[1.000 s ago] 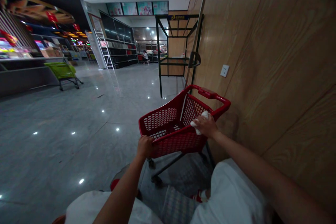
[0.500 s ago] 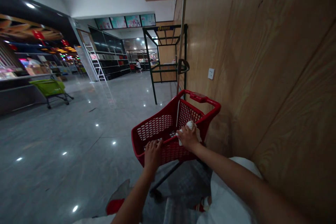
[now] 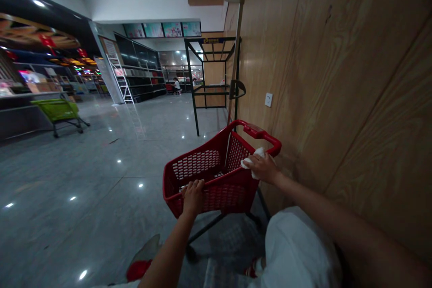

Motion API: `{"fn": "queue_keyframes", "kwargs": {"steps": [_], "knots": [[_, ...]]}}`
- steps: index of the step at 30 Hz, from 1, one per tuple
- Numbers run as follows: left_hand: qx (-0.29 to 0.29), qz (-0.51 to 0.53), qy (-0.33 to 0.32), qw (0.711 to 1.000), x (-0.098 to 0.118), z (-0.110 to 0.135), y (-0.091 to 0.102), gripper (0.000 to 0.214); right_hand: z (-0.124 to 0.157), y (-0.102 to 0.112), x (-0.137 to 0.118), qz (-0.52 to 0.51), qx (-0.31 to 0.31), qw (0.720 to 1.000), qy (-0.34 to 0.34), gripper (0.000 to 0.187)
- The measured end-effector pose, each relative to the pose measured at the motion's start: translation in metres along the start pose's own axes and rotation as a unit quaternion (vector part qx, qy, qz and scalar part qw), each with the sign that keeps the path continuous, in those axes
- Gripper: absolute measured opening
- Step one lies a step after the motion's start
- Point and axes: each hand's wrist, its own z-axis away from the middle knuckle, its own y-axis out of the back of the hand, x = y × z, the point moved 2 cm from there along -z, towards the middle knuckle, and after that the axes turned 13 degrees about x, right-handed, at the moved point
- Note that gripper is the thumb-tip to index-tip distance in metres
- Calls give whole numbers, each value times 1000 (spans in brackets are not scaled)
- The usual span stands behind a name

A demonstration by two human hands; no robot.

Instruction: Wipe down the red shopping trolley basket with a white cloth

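A small red plastic shopping cart (image 3: 205,173) stands on the floor in front of me, beside a wooden wall. My left hand (image 3: 193,195) grips the near rim of its basket, fingers curled over the edge. My right hand (image 3: 265,167) is closed on a white cloth (image 3: 251,158) and presses it against the basket's upper edge, just below the red handle (image 3: 261,133). My knees in white clothing show at the bottom of the view.
The wood-panel wall (image 3: 337,90) with a white socket (image 3: 268,99) runs along the right. A black metal rack (image 3: 211,76) stands beyond the cart. A green cart (image 3: 59,112) sits far left on the glossy grey floor (image 3: 84,180). A ladder (image 3: 123,81) and shelves stand at the back.
My right hand slid the cloth along the basket's rim, first toward me, then back up toward the handle. My left hand shifted along the near rim. The view swung slightly.
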Motion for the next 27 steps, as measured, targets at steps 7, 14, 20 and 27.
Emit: {"fn": "queue_keyframes", "kwargs": {"steps": [7, 14, 20, 27], "knots": [[-7, 16, 0, 1000, -11, -5, 1, 38, 11, 8, 6, 46, 37, 994, -96, 42], [-20, -8, 15, 1000, -16, -3, 4, 43, -6, -8, -71, 2, 34, 987, -155, 37], [-18, -12, 23, 1000, -18, 3, 6, 49, -31, -14, -127, -60, 11, 988, -144, 30], [3, -14, 23, 1000, -20, 9, 6, 50, -49, -19, -187, -95, 28, 984, -150, 28]]}}
